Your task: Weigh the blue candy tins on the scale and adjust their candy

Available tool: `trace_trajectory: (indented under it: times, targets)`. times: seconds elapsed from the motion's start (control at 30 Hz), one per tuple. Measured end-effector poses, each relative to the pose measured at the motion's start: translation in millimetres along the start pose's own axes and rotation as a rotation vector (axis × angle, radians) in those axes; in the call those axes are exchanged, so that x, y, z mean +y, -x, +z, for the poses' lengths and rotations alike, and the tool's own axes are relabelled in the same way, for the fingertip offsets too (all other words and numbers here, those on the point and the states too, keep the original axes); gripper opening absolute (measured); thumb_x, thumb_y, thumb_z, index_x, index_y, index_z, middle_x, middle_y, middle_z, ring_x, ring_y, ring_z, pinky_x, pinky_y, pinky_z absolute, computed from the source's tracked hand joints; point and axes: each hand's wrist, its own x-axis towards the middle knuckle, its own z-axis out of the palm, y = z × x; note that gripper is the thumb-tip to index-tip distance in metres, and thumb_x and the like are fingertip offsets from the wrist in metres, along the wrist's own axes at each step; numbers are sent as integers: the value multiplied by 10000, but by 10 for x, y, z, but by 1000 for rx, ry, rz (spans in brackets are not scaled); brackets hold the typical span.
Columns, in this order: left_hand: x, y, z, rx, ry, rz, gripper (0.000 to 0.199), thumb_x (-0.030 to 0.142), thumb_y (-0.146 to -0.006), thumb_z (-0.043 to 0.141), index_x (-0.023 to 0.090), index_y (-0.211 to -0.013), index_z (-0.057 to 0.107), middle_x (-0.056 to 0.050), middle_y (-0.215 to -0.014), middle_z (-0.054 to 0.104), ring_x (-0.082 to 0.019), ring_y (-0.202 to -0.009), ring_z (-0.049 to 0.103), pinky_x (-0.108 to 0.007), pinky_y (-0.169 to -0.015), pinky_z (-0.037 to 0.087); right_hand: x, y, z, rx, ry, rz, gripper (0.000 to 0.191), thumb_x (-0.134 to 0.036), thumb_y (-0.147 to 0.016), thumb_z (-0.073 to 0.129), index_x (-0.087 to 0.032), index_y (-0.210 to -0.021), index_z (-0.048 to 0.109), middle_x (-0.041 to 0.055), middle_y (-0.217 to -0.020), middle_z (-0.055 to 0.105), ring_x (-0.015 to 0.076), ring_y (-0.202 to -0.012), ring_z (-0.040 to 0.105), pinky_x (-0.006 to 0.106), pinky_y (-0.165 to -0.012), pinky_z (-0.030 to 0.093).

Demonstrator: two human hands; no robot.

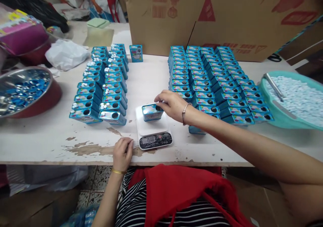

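Note:
A blue candy tin (152,113) stands upright on a white digital scale (152,130), whose display seems to read about 150. Over the tin's top, beside its round dark opening, my right hand (173,105) has its fingertips pinched together. A whitish speck shows at those fingertips, too small to tell whether it is a candy or a nail. My left hand (123,154) rests on the table near its front edge, left of the scale, with curled fingers and nothing visible in them.
Rows of blue tins (87,114) with white candies on top stand left; more rows (230,102) stand right. A turquoise basin (280,114) holds white candies and a metal scoop (274,86). A metal bowl (47,100) holds blue lids. Behind stands a large carton (171,28).

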Motion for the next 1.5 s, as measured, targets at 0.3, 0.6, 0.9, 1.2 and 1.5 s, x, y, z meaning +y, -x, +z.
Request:
trace_trajectory:
  times: [0.3, 0.6, 0.9, 1.2, 1.5]
  targets:
    - [-7, 13, 14, 0, -23, 0, 131, 261, -899, 478, 181, -879, 581, -49, -859, 604, -166, -847, 556, -313, -785, 441, -55, 217, -221, -80, -957, 574, 164, -98, -827, 488, -108, -965, 576, 15, -679, 530, 60, -477, 423, 179, -393, 257]
    - [-32, 17, 21, -2, -27, 8, 123, 256, -900, 481, 179, -869, 573, -45, -845, 594, -159, -835, 542, -310, -770, 432, -101, 150, -176, -142, -681, 482, 122, -112, -897, 526, -84, -789, 576, -49, -488, 433, 13, -379, 316, 139, -362, 204]
    - [223, -307, -84, 119, -5, 137, 272, 269, -865, 555, 189, -1124, 534, -84, -1042, 566, -189, -997, 546, -331, -830, 475, 39, 403, -181, -131, -1000, 536, 202, -286, -821, 628, -116, -920, 583, -59, -558, 437, 19, -378, 300, 151, -376, 140]
    - [789, -1434, -32, -154, -270, 520, 411, 398, -880, 523, 175, -1223, 482, -89, -1036, 614, -222, -946, 561, -377, -829, 383, 250, 1157, 462, -107, -1367, 817, 367, -370, -674, 669, -97, -907, 592, 1, -671, 570, 37, -380, 367, 182, -349, 151]
    - [1298, -1686, 799, -281, -292, 613, 356, 283, -829, 589, 186, -1166, 526, -91, -1101, 597, -247, -989, 532, -404, -825, 357, 345, 1544, 557, -62, -1544, 884, 379, -376, -635, 754, -98, -860, 628, -15, -624, 551, 6, -364, 320, 153, -343, 94]
